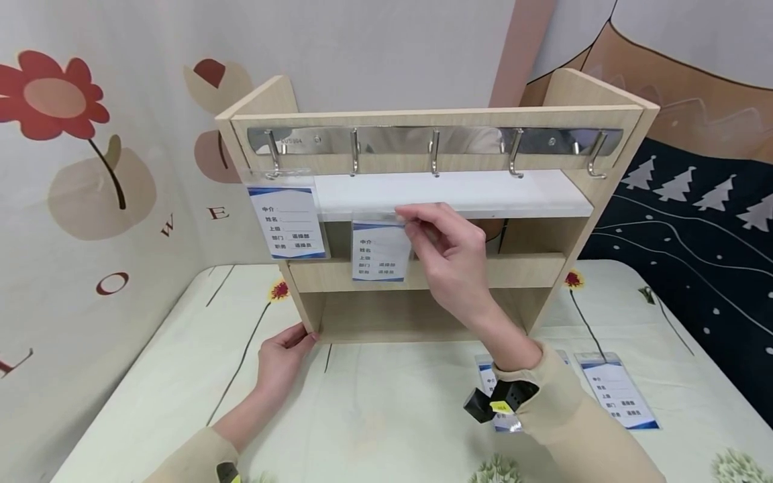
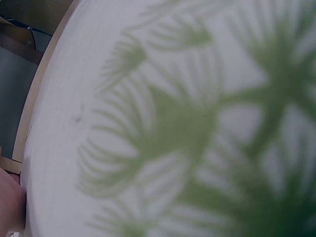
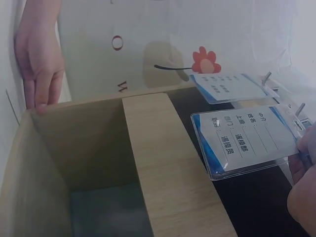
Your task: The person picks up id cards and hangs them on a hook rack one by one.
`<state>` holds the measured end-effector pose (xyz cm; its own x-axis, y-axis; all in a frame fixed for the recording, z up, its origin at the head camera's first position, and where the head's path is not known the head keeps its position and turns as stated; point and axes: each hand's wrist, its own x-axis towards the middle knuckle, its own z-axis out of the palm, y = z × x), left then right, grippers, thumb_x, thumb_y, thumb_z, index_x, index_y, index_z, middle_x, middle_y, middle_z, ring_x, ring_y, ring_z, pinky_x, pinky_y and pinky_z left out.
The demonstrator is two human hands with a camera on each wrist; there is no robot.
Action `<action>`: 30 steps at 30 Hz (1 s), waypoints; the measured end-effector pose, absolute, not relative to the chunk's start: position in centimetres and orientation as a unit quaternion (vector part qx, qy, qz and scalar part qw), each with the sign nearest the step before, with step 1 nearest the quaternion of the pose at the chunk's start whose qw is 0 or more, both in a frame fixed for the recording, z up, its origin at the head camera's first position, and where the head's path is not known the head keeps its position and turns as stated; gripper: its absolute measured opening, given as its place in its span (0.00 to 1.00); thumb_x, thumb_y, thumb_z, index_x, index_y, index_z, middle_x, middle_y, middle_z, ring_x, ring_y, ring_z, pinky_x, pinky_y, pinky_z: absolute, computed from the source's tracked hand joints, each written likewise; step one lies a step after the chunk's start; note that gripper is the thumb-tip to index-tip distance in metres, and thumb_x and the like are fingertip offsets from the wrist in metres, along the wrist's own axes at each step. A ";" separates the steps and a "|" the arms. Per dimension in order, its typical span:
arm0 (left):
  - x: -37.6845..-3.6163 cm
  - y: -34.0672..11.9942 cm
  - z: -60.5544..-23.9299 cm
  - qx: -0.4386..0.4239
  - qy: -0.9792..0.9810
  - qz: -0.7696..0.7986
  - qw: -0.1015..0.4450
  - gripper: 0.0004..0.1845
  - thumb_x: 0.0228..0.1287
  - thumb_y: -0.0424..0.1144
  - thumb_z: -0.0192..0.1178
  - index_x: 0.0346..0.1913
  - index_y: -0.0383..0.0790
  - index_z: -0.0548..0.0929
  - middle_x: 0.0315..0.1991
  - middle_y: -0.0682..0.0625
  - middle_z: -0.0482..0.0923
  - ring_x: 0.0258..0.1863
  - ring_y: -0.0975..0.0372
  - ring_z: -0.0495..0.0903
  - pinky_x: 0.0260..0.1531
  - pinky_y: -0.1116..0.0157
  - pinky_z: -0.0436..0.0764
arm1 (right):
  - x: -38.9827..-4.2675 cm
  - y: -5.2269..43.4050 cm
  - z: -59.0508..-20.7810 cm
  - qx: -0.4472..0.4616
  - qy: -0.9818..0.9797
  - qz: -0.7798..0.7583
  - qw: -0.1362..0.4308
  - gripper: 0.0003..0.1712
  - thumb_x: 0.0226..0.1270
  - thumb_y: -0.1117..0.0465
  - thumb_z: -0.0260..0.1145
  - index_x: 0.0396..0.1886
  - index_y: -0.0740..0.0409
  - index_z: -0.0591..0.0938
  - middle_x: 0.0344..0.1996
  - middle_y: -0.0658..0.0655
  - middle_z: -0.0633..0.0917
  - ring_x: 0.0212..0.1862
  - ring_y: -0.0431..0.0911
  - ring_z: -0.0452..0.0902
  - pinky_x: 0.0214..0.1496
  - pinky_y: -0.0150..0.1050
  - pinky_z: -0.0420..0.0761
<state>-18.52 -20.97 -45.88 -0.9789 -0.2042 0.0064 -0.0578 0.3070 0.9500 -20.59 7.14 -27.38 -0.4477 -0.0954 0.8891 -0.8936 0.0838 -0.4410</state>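
Head view: looks forward and down from above, mid range, facing the rack (image 1: pixel 423 221) front on the table (image 1: pixel 392 402). Left wrist view: pressed almost against the tablecloth (image 2: pixel 187 128), blurred, leaf print only. Right wrist view: close, tipped sideways, looks along the rack (image 3: pixel 163 163) toward the left hand (image 3: pixel 42 59). Shared by head and right wrist: rack, both hung badges, left hand (image 1: pixel 280 355).
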 end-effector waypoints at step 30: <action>-18.7 -21.0 -46.1 0.080 -0.804 -0.585 0.070 0.20 0.71 0.31 0.65 0.63 0.31 0.81 0.59 0.37 0.82 0.53 0.62 0.84 0.44 0.79 0.81 | -20.8 4.3 -24.9 0.427 -0.593 0.556 0.395 0.11 0.68 0.82 0.61 0.46 0.76 0.85 0.42 0.68 0.85 0.46 0.51 0.81 0.48 0.35 0.83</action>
